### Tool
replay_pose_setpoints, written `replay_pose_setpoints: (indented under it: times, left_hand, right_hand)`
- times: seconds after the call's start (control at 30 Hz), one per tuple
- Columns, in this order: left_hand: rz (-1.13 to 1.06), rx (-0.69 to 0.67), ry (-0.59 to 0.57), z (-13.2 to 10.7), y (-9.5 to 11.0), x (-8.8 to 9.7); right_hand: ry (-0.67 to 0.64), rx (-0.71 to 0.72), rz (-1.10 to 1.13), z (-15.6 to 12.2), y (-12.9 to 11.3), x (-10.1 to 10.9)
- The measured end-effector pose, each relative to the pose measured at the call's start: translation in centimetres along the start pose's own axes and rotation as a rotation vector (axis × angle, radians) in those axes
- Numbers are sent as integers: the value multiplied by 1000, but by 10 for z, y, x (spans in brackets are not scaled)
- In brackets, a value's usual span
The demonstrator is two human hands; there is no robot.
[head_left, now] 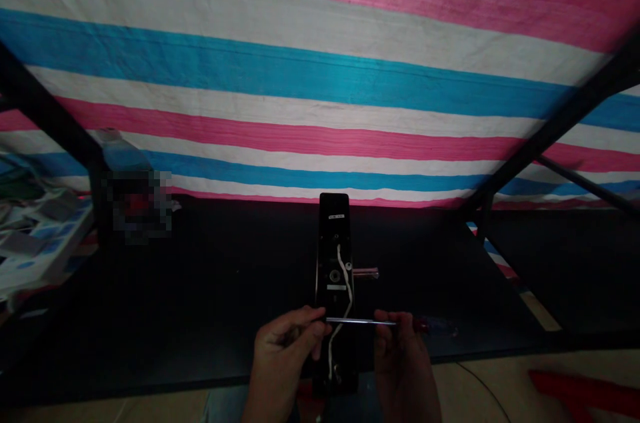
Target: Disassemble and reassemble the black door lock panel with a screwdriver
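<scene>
My left hand [287,343] and right hand [403,350] pinch a screwdriver [359,322] across the panel [327,260], labels [337,216] unreadable, by the surface's [175,316] front edge.

Bare left grip [293,338], bare right grip [403,346], faded blue cloth [227,404] over the lap

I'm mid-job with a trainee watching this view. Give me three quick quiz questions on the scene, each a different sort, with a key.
1. Short answer: which of the person's hands is nearer the handle end of the screwdriver?
2. True or false: a white cable lies along the face of the black device.
3. Multiple choice: what rises behind the table?
A. A plain grey wall
B. A striped sheet
C. A wooden board

Key:
1. The right hand.
2. True.
3. B, the striped sheet in pink, white and blue.
</scene>
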State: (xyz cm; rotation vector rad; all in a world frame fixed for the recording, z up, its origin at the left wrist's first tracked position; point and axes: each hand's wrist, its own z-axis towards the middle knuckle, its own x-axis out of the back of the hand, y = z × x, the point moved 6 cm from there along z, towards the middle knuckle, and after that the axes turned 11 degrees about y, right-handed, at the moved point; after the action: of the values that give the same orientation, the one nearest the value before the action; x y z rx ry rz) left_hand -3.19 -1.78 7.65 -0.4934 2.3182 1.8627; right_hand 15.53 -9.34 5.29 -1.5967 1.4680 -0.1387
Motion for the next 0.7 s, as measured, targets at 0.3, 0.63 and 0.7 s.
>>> replay_pose_setpoints:
  times: [0.3, 0.63, 0.7]
  left_hand:
    - [46, -74, -183, -6, 12, -5]
    - [-148, -120, -293, -18, 33, -13]
    - [-198, -62, -229, -20, 33, -13]
  right_hand:
    - [-10, -41, -32, 7, -14, 0]
    - [-156, 4, -72, -2, -26, -3]
    - [-138, -19, -43, -5, -18, -1]
